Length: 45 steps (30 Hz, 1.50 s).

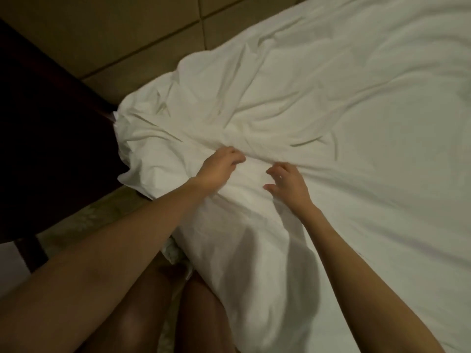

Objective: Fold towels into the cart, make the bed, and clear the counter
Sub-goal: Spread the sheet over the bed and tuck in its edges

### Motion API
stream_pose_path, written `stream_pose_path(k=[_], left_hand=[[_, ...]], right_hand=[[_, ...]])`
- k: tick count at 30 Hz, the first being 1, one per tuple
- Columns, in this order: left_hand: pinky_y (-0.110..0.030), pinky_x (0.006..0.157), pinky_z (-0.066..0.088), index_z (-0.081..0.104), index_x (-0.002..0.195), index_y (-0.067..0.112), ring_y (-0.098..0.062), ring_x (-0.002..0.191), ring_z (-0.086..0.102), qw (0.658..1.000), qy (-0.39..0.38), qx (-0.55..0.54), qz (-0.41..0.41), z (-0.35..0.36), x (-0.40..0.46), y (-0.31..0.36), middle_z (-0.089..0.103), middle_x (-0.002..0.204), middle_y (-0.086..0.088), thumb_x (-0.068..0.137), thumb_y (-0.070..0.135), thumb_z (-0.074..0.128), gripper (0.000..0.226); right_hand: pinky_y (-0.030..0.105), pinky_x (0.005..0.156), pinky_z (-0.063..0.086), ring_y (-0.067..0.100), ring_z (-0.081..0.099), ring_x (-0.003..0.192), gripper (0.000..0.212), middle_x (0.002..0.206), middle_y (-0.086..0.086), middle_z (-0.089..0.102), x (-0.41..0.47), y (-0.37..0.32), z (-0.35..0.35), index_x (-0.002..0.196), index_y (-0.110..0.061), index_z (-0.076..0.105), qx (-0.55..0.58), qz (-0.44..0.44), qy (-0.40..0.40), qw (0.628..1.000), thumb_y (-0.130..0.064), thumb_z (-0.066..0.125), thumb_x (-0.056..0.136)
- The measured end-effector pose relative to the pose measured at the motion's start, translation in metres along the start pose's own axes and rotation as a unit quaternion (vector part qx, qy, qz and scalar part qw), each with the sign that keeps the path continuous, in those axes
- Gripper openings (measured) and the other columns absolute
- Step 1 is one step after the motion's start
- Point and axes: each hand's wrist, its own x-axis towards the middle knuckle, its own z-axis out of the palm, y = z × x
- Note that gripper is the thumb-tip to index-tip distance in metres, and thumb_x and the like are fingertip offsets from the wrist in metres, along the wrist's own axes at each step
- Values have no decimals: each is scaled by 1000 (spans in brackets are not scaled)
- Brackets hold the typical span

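A white, wrinkled sheet (318, 98) covers the bed and hangs over its near left corner. My left hand (219, 166) lies on a bunched ridge of the sheet near that corner, its fingers curled into the cloth. A little to the right, my right hand (286, 183) hovers just over the sheet with its fingers spread and bent, holding nothing. Folds run outward from the spot between the two hands.
A dark wooden bedside table (51, 149) stands close to the left of the bed corner. A padded tan headboard wall (114, 29) runs behind it. Patterned carpet (96, 217) shows between table and bed, where my legs stand.
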Motion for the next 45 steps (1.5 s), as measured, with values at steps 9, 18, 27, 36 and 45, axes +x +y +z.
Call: stream_pose_path(k=[9, 18, 27, 36, 45], left_hand=[[-34, 72, 44, 74, 94, 22, -23, 87, 64, 976, 20, 170, 136, 13, 19, 20, 70, 97, -1, 64, 34, 74, 33], [-28, 71, 36, 70, 107, 26, -19, 102, 61, 995, 75, 50, -33, -60, 105, 98, 70, 105, 4, 97, 34, 48, 25], [-35, 91, 47, 74, 95, 16, -12, 94, 62, 987, -14, -148, -62, -133, 190, 92, 67, 89, 10, 91, 25, 60, 17], [-37, 75, 46, 69, 75, 7, -28, 85, 61, 972, 41, -198, -123, -165, 256, 72, 69, 83, -12, 70, 37, 49, 37], [-28, 63, 27, 55, 72, 7, -10, 64, 39, 928, 173, -289, -157, -180, 278, 52, 45, 62, 0, 86, 13, 54, 16]], right_hand=[[36, 68, 41, 29, 56, 87, 13, 94, 10, 61, 16, 9, -19, 92, -5, 62, -6, -35, 5, 999, -15, 60, 84], [31, 69, 35, 21, 57, 86, 22, 98, -1, 60, 38, 10, -105, 109, -16, 55, 13, 34, 112, 993, -12, 51, 87], [31, 71, 37, 26, 57, 101, 19, 107, 6, 62, 109, 33, -203, 102, -15, 71, 5, 118, 201, 973, -14, 56, 90], [29, 66, 30, 21, 54, 97, 12, 98, 2, 63, 242, -4, -257, 93, -16, 72, -23, 124, 173, 977, -21, 61, 90], [31, 70, 38, 23, 57, 100, 14, 97, 3, 69, 337, -56, -284, 95, -19, 74, -84, 41, 176, 980, -21, 63, 87]])
